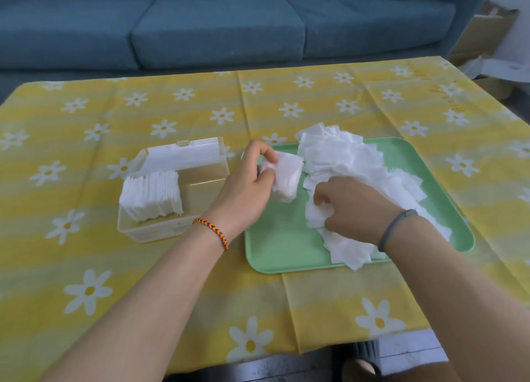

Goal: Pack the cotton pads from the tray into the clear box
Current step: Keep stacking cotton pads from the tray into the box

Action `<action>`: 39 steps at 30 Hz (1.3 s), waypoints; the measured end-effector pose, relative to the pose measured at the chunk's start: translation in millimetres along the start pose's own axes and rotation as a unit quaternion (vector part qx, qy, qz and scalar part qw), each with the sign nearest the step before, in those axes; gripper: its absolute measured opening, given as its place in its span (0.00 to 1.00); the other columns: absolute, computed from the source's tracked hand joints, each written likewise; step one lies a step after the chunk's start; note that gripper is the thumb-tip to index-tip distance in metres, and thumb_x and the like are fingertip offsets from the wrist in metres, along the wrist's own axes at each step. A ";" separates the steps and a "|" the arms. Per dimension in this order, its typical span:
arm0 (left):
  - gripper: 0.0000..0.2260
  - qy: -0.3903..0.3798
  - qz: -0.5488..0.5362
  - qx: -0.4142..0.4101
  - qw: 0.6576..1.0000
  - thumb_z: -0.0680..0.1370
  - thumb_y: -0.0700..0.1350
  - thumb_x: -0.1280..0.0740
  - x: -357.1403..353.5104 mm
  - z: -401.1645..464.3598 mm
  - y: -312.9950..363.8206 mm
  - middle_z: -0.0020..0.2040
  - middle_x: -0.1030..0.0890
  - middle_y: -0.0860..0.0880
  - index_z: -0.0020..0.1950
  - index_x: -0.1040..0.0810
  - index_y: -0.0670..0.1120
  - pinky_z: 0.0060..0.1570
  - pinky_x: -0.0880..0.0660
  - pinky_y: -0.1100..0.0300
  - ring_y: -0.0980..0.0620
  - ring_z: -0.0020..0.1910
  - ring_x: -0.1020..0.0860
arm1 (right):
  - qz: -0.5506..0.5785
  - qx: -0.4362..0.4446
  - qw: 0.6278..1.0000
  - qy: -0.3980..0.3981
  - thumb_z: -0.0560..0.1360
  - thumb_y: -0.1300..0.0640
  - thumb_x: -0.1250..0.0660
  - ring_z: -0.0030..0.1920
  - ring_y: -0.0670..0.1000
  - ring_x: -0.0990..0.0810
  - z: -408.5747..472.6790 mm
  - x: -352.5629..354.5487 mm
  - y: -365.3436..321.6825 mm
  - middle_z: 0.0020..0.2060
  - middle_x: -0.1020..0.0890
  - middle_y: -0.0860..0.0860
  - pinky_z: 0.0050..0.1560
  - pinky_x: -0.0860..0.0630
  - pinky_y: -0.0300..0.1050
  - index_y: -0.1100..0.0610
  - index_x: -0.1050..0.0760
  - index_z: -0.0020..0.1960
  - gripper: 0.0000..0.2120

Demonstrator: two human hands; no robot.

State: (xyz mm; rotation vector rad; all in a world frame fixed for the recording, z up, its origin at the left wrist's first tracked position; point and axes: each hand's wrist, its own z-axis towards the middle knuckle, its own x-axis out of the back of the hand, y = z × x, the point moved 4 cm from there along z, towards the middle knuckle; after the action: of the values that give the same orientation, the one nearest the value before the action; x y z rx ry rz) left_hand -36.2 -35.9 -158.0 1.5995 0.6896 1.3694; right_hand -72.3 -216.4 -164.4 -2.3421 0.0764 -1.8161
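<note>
A loose heap of white cotton pads (355, 164) covers the right half of the green tray (284, 255). My left hand (246, 186) holds a small stack of pads (286, 178) over the tray's left side, pinched between thumb and fingers. Its palm down, my right hand (352, 207) lies on the heap with its fingers curled into the pads (315, 215) under it. The clear box (155, 229) stands left of the tray with its lid (183, 152) open at the back. A row of upright pads (152, 195) fills the box's left part.
A yellow tablecloth with white daisies (143, 281) covers the table. Behind the table runs a blue sofa (218, 29) with cushions. Cardboard boxes (484, 35) stand at the far right. The table's near edge (372, 338) drops off at the bottom right.
</note>
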 end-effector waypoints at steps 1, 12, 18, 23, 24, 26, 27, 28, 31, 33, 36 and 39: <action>0.10 0.001 -0.004 0.004 1.000 0.82 0.38 0.43 -0.7 0.1 -0.1 0.27 0.33 0.57 0.54 0.32 0.55 0.23 0.41 0.64 0.55 0.23 0.39 | 0.001 -0.003 1.000 0.002 0.72 0.61 0.34 0.56 0.54 0.25 0.6 0.1 0.5 0.52 0.25 0.50 0.51 0.27 0.47 0.52 0.25 0.59 0.16; 0.11 -0.002 0.007 0.009 1.000 0.81 0.38 0.42 -1.8 3.3 -3.2 0.29 0.34 0.55 0.45 0.29 0.54 0.26 0.40 0.62 0.55 0.25 0.38 | -0.013 0.002 1.000 0.026 0.72 0.60 0.34 0.50 0.55 0.25 6.4 -4.9 -1.6 0.50 0.24 0.51 0.44 0.31 0.45 0.53 0.25 0.55 0.12; 0.08 0.003 -0.019 0.023 1.000 0.80 0.39 0.40 -1.3 4.0 -4.3 0.27 0.35 0.56 0.48 0.28 0.53 0.25 0.42 0.63 0.55 0.24 0.38 | 0.084 -0.034 0.990 0.106 0.73 0.62 0.39 0.42 0.58 0.23 9.1 5.4 1.6 0.42 0.21 0.53 0.39 0.25 0.47 0.54 0.25 0.47 0.07; 0.10 0.025 -0.008 0.030 0.999 0.80 0.40 0.41 3.6 5.1 -9.0 0.32 0.36 0.51 0.47 0.29 0.56 0.25 0.41 0.62 0.54 0.24 0.38 | 0.338 -0.111 0.923 0.146 0.72 0.64 0.35 0.37 0.51 0.21 7.1 20.7 11.3 0.36 0.18 0.51 0.40 0.24 0.32 0.55 0.23 0.50 0.09; 0.10 0.035 -0.004 0.035 0.999 0.80 0.40 0.41 6.1 6.2 -10.8 0.32 0.36 0.50 0.47 0.30 0.56 0.24 0.41 0.62 0.54 0.24 0.38 | 0.448 -0.130 0.875 0.129 0.72 0.66 0.35 0.37 0.53 0.20 5.0 22.5 9.8 0.35 0.18 0.53 0.46 0.19 0.37 0.58 0.23 0.51 0.10; 0.10 0.050 -0.004 0.044 0.998 0.81 0.40 0.41 9.8 7.9 -13.1 0.33 0.35 0.49 0.47 0.30 0.57 0.22 0.41 0.63 0.55 0.23 0.39 | 0.642 -0.140 0.750 0.071 0.73 0.70 0.35 0.39 0.55 0.19 -0.7 25.4 1.9 0.36 0.19 0.56 0.50 0.17 0.49 0.63 0.23 0.49 0.07; 0.10 0.052 -0.007 0.047 0.998 0.81 0.40 0.41 10.1 7.9 -13.4 0.33 0.35 0.49 0.48 0.30 0.56 0.22 0.42 0.64 0.56 0.22 0.39 | 0.693 -0.133 0.707 0.046 0.73 0.70 0.35 0.42 0.56 0.18 -2.5 27.3 -1.3 0.38 0.19 0.57 0.51 0.17 0.50 0.62 0.24 0.45 0.05; 0.09 0.051 -0.007 0.048 0.998 0.81 0.40 0.41 9.1 7.9 -13.3 0.32 0.35 0.49 0.48 0.30 0.55 0.21 0.42 0.64 0.56 0.22 0.39 | 0.725 -0.124 0.677 0.027 0.74 0.70 0.34 0.44 0.57 0.16 -3.3 28.3 -4.3 0.39 0.18 0.57 0.51 0.17 0.51 0.61 0.25 0.44 0.06; 0.09 0.043 -0.009 0.042 0.998 0.81 0.40 0.41 4.3 6.7 -12.1 0.32 0.35 0.50 0.49 0.30 0.55 0.22 0.41 0.64 0.56 0.22 0.39 | 0.756 -0.113 0.645 0.011 0.75 0.69 0.35 0.47 0.58 0.15 -2.6 28.5 -8.1 0.45 0.17 0.59 0.52 0.17 0.51 0.63 0.24 0.51 0.07; 0.09 0.041 -0.010 0.038 0.998 0.81 0.40 0.41 2.3 6.6 -12.1 0.32 0.35 0.50 0.49 0.30 0.55 0.22 0.41 0.64 0.56 0.22 0.38 | 0.747 -0.120 0.654 0.023 0.75 0.68 0.34 0.48 0.58 0.16 -1.7 28.0 -7.9 0.45 0.17 0.58 0.48 0.16 0.50 0.63 0.22 0.53 0.08; 0.08 0.038 -0.010 0.039 0.998 0.81 0.40 0.41 1.6 6.6 -12.0 0.33 0.34 0.49 0.50 0.29 0.55 0.22 0.41 0.64 0.55 0.22 0.38 | 0.730 -0.125 0.671 0.040 0.75 0.67 0.34 0.45 0.56 0.17 -1.2 30.4 -7.5 0.42 0.18 0.55 0.39 0.19 0.43 0.59 0.21 0.50 0.06; 0.08 0.039 -0.013 0.040 0.998 0.81 0.41 0.41 2.3 6.6 -12.5 0.34 0.34 0.49 0.51 0.29 0.54 0.22 0.41 0.64 0.55 0.23 0.38 | 0.703 -0.104 0.702 0.046 0.75 0.66 0.34 0.42 0.54 0.21 -0.2 37.4 -6.3 0.40 0.20 0.54 0.40 0.23 0.43 0.59 0.20 0.49 0.07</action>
State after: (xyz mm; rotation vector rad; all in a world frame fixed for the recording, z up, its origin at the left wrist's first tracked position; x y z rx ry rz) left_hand -27.7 -30.1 -167.9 1.6000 0.8189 1.4069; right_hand -63.5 -215.8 -127.5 -1.2998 1.6105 -1.0064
